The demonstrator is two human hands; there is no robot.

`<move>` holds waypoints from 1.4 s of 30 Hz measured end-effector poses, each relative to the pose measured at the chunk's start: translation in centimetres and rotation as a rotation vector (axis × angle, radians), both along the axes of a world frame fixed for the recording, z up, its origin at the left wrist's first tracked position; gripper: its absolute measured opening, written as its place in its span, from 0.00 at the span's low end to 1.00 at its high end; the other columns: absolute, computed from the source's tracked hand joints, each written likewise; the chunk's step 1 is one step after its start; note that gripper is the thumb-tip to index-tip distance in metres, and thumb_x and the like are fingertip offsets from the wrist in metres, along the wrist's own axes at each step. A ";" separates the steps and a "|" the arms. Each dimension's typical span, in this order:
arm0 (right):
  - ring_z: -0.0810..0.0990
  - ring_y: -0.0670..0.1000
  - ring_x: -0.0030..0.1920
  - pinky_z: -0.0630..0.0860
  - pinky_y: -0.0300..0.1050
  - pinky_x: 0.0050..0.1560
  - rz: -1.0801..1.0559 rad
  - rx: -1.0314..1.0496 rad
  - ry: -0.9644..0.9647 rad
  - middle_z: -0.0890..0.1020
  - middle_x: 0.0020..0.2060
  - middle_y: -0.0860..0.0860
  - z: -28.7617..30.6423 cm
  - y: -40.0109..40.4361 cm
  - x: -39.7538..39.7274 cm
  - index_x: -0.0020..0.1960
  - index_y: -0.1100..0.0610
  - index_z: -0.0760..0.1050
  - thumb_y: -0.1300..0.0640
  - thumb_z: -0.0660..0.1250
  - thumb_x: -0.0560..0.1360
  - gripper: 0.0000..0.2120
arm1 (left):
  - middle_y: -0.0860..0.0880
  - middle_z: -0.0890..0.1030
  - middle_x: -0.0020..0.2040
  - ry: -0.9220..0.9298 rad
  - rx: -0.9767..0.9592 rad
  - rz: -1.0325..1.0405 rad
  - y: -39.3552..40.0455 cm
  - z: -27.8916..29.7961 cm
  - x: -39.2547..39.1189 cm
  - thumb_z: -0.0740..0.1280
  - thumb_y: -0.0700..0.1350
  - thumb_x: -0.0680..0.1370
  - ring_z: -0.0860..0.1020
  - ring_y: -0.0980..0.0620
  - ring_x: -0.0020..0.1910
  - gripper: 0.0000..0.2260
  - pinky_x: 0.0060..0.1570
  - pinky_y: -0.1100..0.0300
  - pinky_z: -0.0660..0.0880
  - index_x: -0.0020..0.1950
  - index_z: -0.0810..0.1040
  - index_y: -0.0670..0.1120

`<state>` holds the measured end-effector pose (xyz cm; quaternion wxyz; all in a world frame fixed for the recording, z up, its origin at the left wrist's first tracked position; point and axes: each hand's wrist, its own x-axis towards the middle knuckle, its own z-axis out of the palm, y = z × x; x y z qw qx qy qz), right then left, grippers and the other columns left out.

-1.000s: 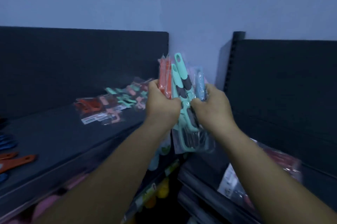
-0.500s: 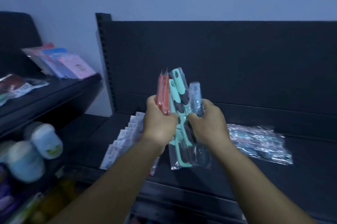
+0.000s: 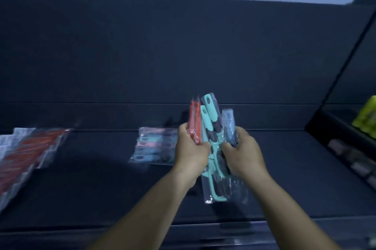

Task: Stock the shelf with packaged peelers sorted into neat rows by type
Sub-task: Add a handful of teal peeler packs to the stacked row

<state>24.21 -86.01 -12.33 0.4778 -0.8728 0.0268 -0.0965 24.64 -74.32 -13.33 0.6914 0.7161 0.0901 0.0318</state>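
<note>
Both hands hold a bunch of packaged peelers upright above the dark shelf (image 3: 284,178). My left hand (image 3: 191,152) grips the red peelers (image 3: 194,121). My right hand (image 3: 242,152) grips the blue peeler (image 3: 228,125) and the side of the teal peelers (image 3: 211,119), whose clear bags hang below my wrists. On the shelf, a row of red peelers (image 3: 26,152) lies at the left. A row of pastel teal, pink and blue peelers (image 3: 154,145) lies just left of my left hand.
A dark back panel (image 3: 183,56) rises behind the shelf. At the right, a neighbouring shelf unit (image 3: 345,144) holds a yellow-green package (image 3: 366,115) and dim items below. The shelf's front edge (image 3: 203,227) runs across the bottom.
The view has swung right from the left shelf unit to this shelf. The bunch stays held in both hands. The two rows on the shelf now lie to the left of my hands.
</note>
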 end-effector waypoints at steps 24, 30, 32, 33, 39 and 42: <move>0.60 0.60 0.71 0.64 0.52 0.66 -0.042 -0.467 0.393 0.61 0.73 0.57 -8.0 -11.4 6.2 0.76 0.60 0.45 0.53 0.57 0.78 0.33 | 0.45 0.78 0.48 0.174 0.514 -0.169 -6.3 -7.1 6.5 0.60 0.43 0.79 0.76 0.47 0.35 0.17 0.27 0.61 0.71 0.67 0.64 0.48; 0.60 0.60 0.70 0.61 0.52 0.69 -0.037 -0.689 0.478 0.64 0.70 0.57 -8.0 -12.1 5.9 0.73 0.58 0.59 0.44 0.56 0.78 0.28 | 0.44 0.75 0.61 0.157 0.613 -0.191 -5.3 -7.7 6.5 0.63 0.43 0.78 0.78 0.42 0.52 0.25 0.47 0.53 0.77 0.73 0.59 0.49; 0.66 0.61 0.65 0.65 0.53 0.65 -0.088 -0.717 0.428 0.73 0.61 0.58 -7.7 -12.5 6.5 0.56 0.58 0.73 0.40 0.53 0.78 0.23 | 0.44 0.72 0.62 0.146 0.665 -0.199 -5.4 -7.7 6.4 0.64 0.43 0.78 0.76 0.44 0.54 0.26 0.50 0.54 0.75 0.74 0.58 0.50; 0.68 0.62 0.63 0.67 0.52 0.62 -0.113 -0.708 0.388 0.75 0.57 0.59 -7.6 -12.6 6.9 0.48 0.58 0.73 0.40 0.52 0.78 0.22 | 0.44 0.71 0.62 0.142 0.698 -0.200 -5.5 -7.7 6.4 0.64 0.44 0.77 0.75 0.45 0.56 0.27 0.53 0.54 0.74 0.74 0.58 0.50; 0.74 0.56 0.37 0.66 0.42 0.33 -0.178 -0.449 0.366 0.75 0.38 0.57 -7.6 -13.5 10.2 0.42 0.61 0.71 0.52 0.57 0.79 0.14 | 0.45 0.72 0.61 0.118 0.841 -0.224 -6.6 -7.1 6.9 0.60 0.56 0.79 0.73 0.43 0.60 0.23 0.56 0.52 0.72 0.71 0.62 0.49; 0.63 0.52 0.25 0.60 0.40 0.26 -0.189 -0.347 0.472 0.65 0.25 0.52 -7.1 -13.7 11.5 0.29 0.58 0.62 0.56 0.63 0.75 0.19 | 0.44 0.73 0.60 0.098 0.848 -0.245 -6.9 -7.0 7.0 0.62 0.50 0.79 0.74 0.43 0.58 0.19 0.56 0.54 0.72 0.69 0.64 0.50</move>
